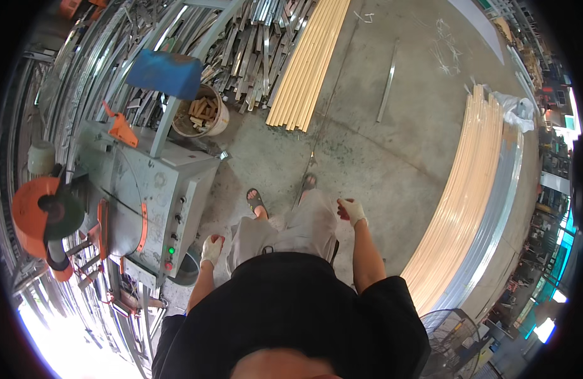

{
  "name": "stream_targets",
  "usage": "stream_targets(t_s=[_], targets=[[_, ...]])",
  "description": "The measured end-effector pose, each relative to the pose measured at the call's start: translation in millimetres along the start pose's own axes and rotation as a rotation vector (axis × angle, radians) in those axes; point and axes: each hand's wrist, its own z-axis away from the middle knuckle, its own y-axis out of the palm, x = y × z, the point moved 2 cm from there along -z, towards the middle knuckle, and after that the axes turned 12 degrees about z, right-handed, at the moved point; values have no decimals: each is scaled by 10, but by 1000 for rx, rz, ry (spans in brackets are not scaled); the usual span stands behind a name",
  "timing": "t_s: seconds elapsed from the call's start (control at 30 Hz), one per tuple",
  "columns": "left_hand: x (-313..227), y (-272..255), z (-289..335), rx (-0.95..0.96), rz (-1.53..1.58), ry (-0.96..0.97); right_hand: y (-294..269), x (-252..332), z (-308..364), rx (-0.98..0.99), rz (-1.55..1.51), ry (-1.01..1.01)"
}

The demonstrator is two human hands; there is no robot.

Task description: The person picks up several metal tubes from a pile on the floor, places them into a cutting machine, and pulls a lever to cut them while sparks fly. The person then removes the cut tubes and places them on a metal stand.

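Note:
My left hand (212,249) hangs beside my left thigh in a pale glove that leaves the fingertips bare. Its fingers are curled in, and nothing shows in them. Nearest to it stands a grey cutting machine (171,208) with a row of buttons on its side panel. On the other side, my right hand (351,211) wears a similar glove and is held out past my right leg, above the concrete floor (392,208). Its fingers are loosely closed, with no object visible in them. Neither hand touches the machine or the stock lying around.
Ahead lies a bundle of cream-coloured long profiles (310,69), beside a heap of metal offcuts (260,57). A bucket of short pieces (203,114) stands behind the machine. Long stacked profiles (459,202) run along the right, near a fan (452,344). A thin strip (387,82) lies on the floor.

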Motion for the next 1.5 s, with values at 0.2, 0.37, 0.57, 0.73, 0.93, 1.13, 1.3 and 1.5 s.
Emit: stream_targets(t_s=[0.2,0.37,0.57,0.73,0.93,1.13,1.3,1.5], targets=[[-1603,1048,-707,130,160,-72,-253,1472,-1807,107,-237,-188],[-2723,2949,-2322,225,382,-169,-176,2293,-4131,213,-146,-86],[-2503,4846,-4821,170,664,-253,859,3012,-5973,331,-163,-70],[-2773,6168,-6231,8,834,-257,1012,3130,-7289,178,-176,-143],[-2322,6440,-6520,-158,1133,-339,1372,3090,-7467,18,-185,-117],[-2303,6468,-6578,-197,1227,-299,1125,3218,-7447,258,-174,27],[-2458,6491,-6356,-246,1228,-309,918,3411,-7268,328,-136,-12],[-2717,5927,-5531,-224,1189,-120,596,3806,-6566,493,-100,-150]])
